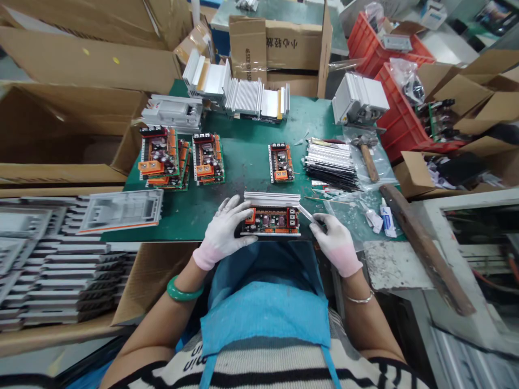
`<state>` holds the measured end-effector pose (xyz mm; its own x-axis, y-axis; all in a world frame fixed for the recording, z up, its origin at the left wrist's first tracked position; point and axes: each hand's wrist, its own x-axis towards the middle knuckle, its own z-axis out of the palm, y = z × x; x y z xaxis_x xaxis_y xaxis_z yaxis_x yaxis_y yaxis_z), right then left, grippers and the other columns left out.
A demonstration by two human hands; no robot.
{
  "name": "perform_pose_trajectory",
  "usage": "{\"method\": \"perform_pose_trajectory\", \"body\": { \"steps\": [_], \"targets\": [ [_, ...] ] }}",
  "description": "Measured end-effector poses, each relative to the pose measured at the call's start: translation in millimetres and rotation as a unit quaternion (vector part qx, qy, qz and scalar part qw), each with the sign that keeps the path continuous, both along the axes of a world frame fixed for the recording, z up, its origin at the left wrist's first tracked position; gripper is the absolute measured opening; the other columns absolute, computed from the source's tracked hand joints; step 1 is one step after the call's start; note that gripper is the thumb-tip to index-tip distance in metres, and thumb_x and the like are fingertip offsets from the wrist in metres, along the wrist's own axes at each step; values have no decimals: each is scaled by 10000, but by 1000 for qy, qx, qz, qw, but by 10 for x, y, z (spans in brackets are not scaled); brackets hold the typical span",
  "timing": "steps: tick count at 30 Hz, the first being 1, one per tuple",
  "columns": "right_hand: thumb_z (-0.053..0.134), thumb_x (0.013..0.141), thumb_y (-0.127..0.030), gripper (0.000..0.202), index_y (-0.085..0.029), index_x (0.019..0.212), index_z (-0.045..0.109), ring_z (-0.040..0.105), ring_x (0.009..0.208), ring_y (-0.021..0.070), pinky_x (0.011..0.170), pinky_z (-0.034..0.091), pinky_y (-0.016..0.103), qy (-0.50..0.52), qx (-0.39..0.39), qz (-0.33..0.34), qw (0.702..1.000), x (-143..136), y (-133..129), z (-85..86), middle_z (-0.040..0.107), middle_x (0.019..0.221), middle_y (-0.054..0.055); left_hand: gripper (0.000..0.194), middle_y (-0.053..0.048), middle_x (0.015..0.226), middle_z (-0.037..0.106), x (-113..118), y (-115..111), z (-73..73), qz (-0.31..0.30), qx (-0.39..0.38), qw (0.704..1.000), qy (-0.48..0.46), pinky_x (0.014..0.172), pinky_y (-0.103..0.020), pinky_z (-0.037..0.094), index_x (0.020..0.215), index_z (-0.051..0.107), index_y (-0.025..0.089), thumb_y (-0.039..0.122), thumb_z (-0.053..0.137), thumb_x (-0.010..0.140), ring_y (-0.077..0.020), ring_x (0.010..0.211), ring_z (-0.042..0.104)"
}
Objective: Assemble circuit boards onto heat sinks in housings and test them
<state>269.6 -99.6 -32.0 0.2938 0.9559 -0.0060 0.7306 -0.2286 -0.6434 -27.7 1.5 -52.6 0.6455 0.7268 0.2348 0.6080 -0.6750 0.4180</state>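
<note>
At the near edge of the green table lies a circuit board [273, 220] with orange terminals, set in a finned aluminium heat sink [271, 199]. My left hand [224, 229], in a white glove with a pink cuff, grips the left end of this assembly, thumb in front and fingers behind. In my gloved right hand [333, 237] is a thin silver strip [306, 213], pinched near its lower end. The strip slants up to the heat sink's right end; whether it touches there I cannot tell. Behind my right hand lies a pile of similar strips [330, 162].
Circuit boards [208, 158] stand at left, one more board [280, 162] in the middle. Heat sinks [245, 97] line the back. A hammer [367, 156], a glue tube [387, 219] and a long wooden handle [425, 248] lie right. Grey housings [60, 275] are stacked left; red crates [401, 108] stand right.
</note>
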Motion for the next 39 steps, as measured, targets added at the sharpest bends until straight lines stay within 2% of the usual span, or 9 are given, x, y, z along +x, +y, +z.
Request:
{"method": "perform_pose_trajectory", "body": {
  "steps": [3, 11, 17, 20, 23, 27, 31, 35, 39],
  "targets": [
    [536, 905, -384, 234, -259, 1058, 661, 687, 963, 252, 816, 547, 382, -43, 20, 9, 999, -7, -41, 11, 720, 1043, 68, 658, -155, 1529, 394, 34, -110, -62, 59, -8, 998, -4, 1186, -598, 283, 1287, 532, 220, 563, 738, 766, -372, 1457, 274],
    [549, 907, -323, 168, -257, 964, 693, 679, 927, 247, 848, 525, 401, -73, 53, 163, 983, 391, 85, 37, 737, 967, 60, 678, -154, 1445, 505, 59, -153, -19, 50, -45, 997, -45, 1210, -510, 292, 1263, 497, 198, 451, 797, 711, -294, 1368, 452],
    [579, 910, -302, 119, -251, 926, 685, 678, 926, 241, 850, 517, 406, -59, 112, 199, 972, 162, 320, -45, 738, 973, 67, 668, -156, 1457, 490, 61, -165, -8, 59, -55, 996, -37, 1215, -517, 275, 1255, 509, 199, 469, 792, 713, -293, 1377, 440],
    [595, 906, -325, 100, -254, 937, 658, 657, 1025, 237, 899, 516, 399, -35, 161, 162, 973, 63, 294, -23, 707, 1070, 81, 679, -167, 1459, 485, 53, -161, -7, 48, -52, 997, -43, 1219, -508, 269, 1264, 511, 190, 476, 795, 717, -286, 1379, 439],
    [587, 905, -397, 210, -231, 1017, 652, 639, 993, 245, 909, 502, 411, -88, 201, 5, 976, 140, 168, 18, 682, 1034, 96, 735, -156, 1466, 479, 44, -148, -27, 53, -61, 996, -44, 1219, -506, 277, 1267, 527, 200, 494, 834, 667, -300, 1373, 443],
    [576, 878, -461, 403, -163, 1139, 655, 626, 830, 237, 822, 501, 405, -109, 120, -153, 975, 255, 18, 6, 678, 924, 92, 778, -140, 1475, 468, 37, -132, -89, 66, -65, 994, -59, 1200, -500, 326, 1253, 557, 218, 538, 862, 611, -325, 1376, 430],
    [584, 853, -446, 474, -165, 1234, 620, 631, 797, 212, 816, 515, 388, -1, 72, -134, 988, 84, 40, -52, 696, 927, 70, 741, -145, 1449, 499, 35, -114, -129, 56, -42, 994, -87, 1205, -495, 317, 1228, 567, 212, 575, 834, 640, -314, 1354, 462],
    [523, 895, -346, 424, -197, 1288, 577, 657, 907, 199, 886, 516, 370, 79, 96, -27, 992, -186, 162, -90, 710, 1064, 72, 730, -139, 1453, 497, 36, -103, -127, 55, -47, 993, -97, 1203, -506, 309, 1229, 568, 222, 686, 745, 694, -317, 1347, 469],
    [472, 942, -293, 316, -224, 1209, 626, 650, 1028, 205, 931, 507, 373, 57, 130, 19, 990, -200, 299, -114, 701, 1134, 75, 726, -127, 1448, 507, 37, -108, -129, 70, -53, 991, -101, 1194, -512, 324, 1199, 584, 232, 742, 701, 696, -326, 1345, 472]
  ]
}}
